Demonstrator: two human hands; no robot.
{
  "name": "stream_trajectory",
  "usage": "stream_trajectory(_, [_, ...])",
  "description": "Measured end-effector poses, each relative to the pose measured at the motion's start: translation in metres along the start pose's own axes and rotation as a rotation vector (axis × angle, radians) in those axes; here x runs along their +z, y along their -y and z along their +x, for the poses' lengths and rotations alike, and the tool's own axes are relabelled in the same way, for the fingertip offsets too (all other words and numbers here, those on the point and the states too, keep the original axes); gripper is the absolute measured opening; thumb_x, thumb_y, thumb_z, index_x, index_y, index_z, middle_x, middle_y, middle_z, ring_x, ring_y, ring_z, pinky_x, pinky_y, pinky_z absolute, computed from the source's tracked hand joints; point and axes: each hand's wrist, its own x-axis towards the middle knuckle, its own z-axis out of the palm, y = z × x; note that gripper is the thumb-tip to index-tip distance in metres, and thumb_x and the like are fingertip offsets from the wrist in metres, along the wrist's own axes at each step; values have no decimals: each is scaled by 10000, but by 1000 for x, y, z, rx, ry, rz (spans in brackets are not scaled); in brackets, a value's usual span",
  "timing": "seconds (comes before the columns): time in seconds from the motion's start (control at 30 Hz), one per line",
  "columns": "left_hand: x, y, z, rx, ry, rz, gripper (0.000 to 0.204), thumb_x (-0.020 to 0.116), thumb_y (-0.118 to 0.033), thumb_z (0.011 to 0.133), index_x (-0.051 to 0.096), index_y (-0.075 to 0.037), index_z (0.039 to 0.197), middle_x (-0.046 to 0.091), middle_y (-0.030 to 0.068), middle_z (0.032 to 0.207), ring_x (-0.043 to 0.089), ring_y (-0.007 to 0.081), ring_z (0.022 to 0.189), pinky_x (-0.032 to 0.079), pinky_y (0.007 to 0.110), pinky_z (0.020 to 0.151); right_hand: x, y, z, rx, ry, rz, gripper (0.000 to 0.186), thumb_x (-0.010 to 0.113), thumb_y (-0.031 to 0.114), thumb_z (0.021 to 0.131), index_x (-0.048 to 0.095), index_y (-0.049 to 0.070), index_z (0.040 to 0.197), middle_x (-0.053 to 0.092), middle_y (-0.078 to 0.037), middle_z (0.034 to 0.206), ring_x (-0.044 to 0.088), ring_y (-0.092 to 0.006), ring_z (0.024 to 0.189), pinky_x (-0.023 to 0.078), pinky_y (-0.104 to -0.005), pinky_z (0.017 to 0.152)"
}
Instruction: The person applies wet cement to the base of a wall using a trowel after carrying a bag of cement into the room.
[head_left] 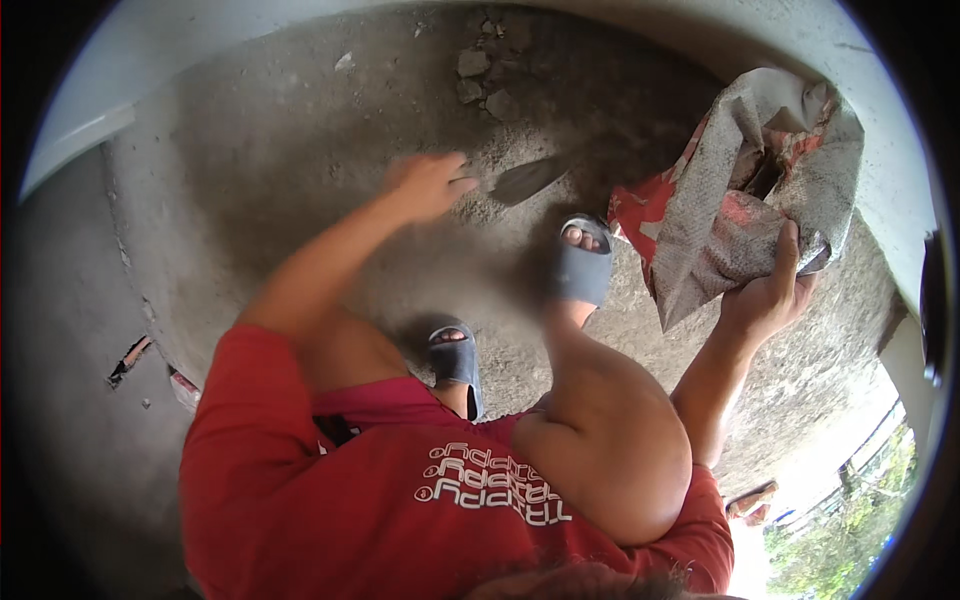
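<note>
My right hand (768, 300) grips the near edge of a worn woven sack (692, 215), grey-white with red patches. The sack's mouth gapes and its inside is dark; most of its contents are hidden. My left hand (430, 187) is over the dusty floor with its fingers apart and nothing visible in them. Close beside those fingertips lies a dark, flat, pointed piece (530, 180), its kind unclear. A dark patch of loose dirt (625, 150) spreads between that piece and the sack.
Several broken rubble chunks (473, 63) lie at the far side of the concrete floor (260, 140). My feet, in dark slide sandals (583, 272), are planted between my hands. A pale wall (650, 20) curves behind. Greenery shows through an opening at lower right.
</note>
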Motion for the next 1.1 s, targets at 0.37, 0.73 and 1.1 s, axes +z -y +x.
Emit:
stream_trajectory(0.37, [-153,3,113,149,-144,176,373,562,-442,934,663,-83,936,686,117,883,655,324,853,508,444,751,1,5,-10,11,45,-54,406,666,252,937,593,-56,1192,642,-146,1122,614,-199,1001,477,-325,897])
stream_trajectory(0.73, [-14,29,-26,-16,-15,-150,372,611,-356,929,609,-43,1131,678,208,944,660,394,900,506,436,751,-11,-9,-9,9,56,-19,407,652,220,949,573,-71,1223,644,-135,1143,604,-188,1027,454,-317,938])
stream_trajectory(1.1, [-100,-13,127,38,-208,93,398,517,-455,951,699,-118,1059,699,166,973,652,382,958,508,470,821,-10,-7,-12,-25,116,-54,415,640,250,959,562,-64,1220,641,-119,1112,594,-181,1020,431,-307,944])
